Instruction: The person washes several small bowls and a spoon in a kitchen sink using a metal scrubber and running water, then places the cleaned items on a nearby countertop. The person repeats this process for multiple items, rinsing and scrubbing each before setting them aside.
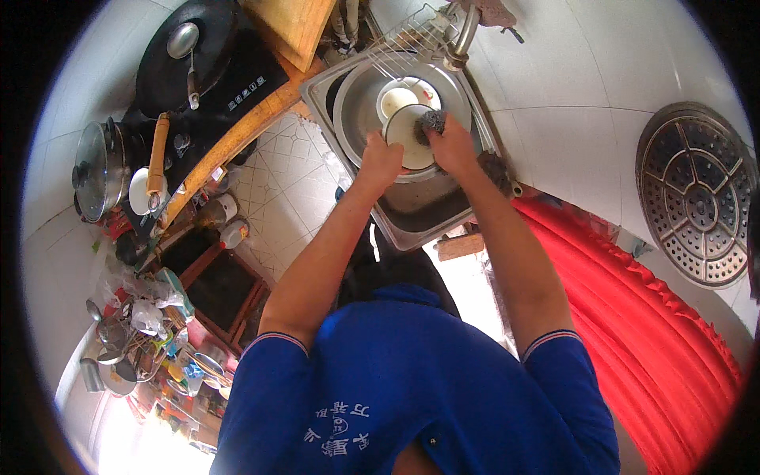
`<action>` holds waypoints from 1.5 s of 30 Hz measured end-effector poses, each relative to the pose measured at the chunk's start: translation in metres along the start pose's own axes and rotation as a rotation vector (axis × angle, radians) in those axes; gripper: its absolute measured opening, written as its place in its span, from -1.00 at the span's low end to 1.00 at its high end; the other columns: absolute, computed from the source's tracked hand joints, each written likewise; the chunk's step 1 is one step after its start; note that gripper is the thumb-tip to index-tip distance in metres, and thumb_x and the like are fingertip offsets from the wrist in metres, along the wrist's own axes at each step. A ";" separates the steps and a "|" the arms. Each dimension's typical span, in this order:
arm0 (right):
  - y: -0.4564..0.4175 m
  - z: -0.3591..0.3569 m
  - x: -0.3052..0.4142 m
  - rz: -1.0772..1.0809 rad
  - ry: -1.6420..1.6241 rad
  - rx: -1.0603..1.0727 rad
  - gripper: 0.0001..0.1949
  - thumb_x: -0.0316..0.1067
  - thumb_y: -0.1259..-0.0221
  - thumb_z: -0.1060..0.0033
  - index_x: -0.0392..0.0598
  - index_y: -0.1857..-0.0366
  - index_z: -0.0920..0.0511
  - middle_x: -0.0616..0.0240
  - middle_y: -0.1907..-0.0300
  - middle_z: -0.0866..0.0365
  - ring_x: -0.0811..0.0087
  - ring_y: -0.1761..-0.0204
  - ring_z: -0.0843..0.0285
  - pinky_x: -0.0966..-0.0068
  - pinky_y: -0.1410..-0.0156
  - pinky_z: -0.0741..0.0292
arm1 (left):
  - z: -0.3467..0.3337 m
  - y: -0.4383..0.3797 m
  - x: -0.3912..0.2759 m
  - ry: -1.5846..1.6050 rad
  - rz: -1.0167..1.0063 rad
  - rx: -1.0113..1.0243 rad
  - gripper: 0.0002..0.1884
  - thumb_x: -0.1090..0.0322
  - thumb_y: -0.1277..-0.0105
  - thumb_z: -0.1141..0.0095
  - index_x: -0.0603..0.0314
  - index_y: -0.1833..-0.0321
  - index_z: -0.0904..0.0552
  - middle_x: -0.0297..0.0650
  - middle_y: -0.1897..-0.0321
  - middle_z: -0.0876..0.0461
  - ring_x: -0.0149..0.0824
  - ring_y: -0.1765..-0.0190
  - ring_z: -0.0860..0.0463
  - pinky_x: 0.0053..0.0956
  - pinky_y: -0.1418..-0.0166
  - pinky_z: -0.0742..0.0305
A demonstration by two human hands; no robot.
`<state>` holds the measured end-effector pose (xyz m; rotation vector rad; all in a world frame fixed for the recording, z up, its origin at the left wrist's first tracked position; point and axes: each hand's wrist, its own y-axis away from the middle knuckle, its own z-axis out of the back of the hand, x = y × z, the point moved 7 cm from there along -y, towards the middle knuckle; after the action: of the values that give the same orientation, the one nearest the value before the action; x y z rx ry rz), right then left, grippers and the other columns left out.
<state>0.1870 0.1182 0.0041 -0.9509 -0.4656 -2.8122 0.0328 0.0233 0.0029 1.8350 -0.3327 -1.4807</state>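
My left hand (382, 159) grips the left rim of a pale bowl (409, 145) with a dark edge, tilted over a large metal basin (350, 119). In my right hand (454, 145) is a dark grey scouring pad (433, 121), pressed against the bowl's right inner side. Behind the bowl, a white dish (430, 89) with a red mark lies in the basin, partly covered by the held bowl. The basin rests in a stainless steel sink (404, 234).
A faucet (466, 35) and a wire rack (409, 38) stand at the sink's back. To the left, a wok (178, 71) holding a ladle (183, 41) and a lidded pot (101, 172) sit on the counter. A red curtain (629, 297) hangs at right, below a perforated steamer plate (697, 196).
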 end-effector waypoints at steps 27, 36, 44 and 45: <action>0.017 -0.070 -0.021 -0.159 -0.330 0.158 -0.54 -0.17 -0.27 -0.30 -0.33 -0.08 -0.48 -0.24 0.04 -0.66 -0.23 -0.07 -0.61 0.06 -0.11 -0.52 | 0.009 0.022 0.029 -0.235 -0.319 -0.405 -0.38 0.27 -0.28 -0.04 0.53 -0.31 -0.21 0.47 0.03 -0.58 0.43 -0.11 -0.57 0.06 -0.23 -0.46; 0.030 -0.052 -0.038 -0.263 -0.501 0.123 -0.54 -0.18 -0.28 -0.28 -0.31 -0.10 -0.47 -0.25 0.09 -0.67 -0.21 -0.04 -0.63 0.02 -0.11 -0.52 | -0.017 0.039 0.013 -0.214 -0.437 -0.482 -0.52 0.30 -0.27 -0.04 0.56 -0.11 -0.27 0.49 0.15 -0.60 0.42 -0.02 -0.62 0.08 -0.11 -0.52; 0.014 -0.009 -0.012 -0.127 -0.171 0.256 -0.56 -0.18 -0.33 -0.23 -0.38 -0.07 -0.50 -0.29 0.00 -0.63 -0.25 -0.10 -0.59 0.05 -0.14 -0.52 | -0.008 0.021 0.020 -0.354 -0.209 -0.267 -0.48 0.34 -0.25 -0.01 0.57 -0.19 -0.24 0.43 0.18 -0.61 0.41 0.02 -0.63 0.07 -0.13 -0.51; 0.020 -0.030 -0.032 -0.240 -0.349 0.227 -0.55 -0.17 -0.33 -0.23 -0.39 -0.07 -0.48 -0.30 0.03 -0.64 -0.26 -0.07 -0.60 0.04 -0.12 -0.52 | -0.021 0.031 0.009 -0.310 -0.356 -0.370 -0.47 0.33 -0.25 -0.01 0.57 -0.20 -0.24 0.43 0.19 -0.62 0.41 0.02 -0.63 0.08 -0.12 -0.51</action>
<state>0.1997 0.0898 -0.0334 -1.4217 -0.9790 -2.7100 0.0627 0.0048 0.0188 1.4164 0.1290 -1.9286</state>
